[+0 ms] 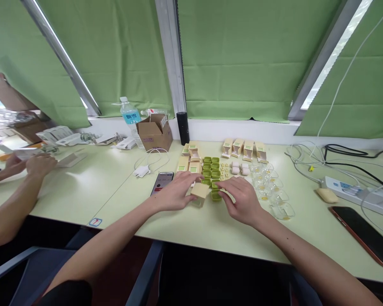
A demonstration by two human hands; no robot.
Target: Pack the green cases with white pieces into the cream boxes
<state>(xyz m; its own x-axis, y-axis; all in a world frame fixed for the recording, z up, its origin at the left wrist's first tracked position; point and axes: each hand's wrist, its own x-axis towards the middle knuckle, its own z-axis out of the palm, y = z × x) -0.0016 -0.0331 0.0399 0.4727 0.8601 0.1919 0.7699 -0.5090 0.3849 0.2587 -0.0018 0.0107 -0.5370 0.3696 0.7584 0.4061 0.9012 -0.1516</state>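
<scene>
Tilting in the left hand [177, 191] is a small carton [199, 190], held between thumb and fingers low over the near part of the table [178, 225], just left of the green cups [215, 173]. From where I stand, the work looks partway along. Several boxes [183, 164] with green panels stand grouped beyond that hand, and I'd take those as nearer done. Left over, I'd judge, are the cups in their two columns, the tiny yellow bits [224, 170] beside them, the pale blocks [235, 169], the clear lids [282, 211] strewn to the right, and four open boxes [248, 150] lined up at the back.

Both forearms come in from the near edge and angle inward, so the hands almost meet. The left is palm-down, wrist nearly straight, fingers curled over the carton. The right hand [242, 199] reaches across to the nearest cups, thumb and forefinger a little apart at their rims; whether it has hold of one, I can't tell.
</scene>
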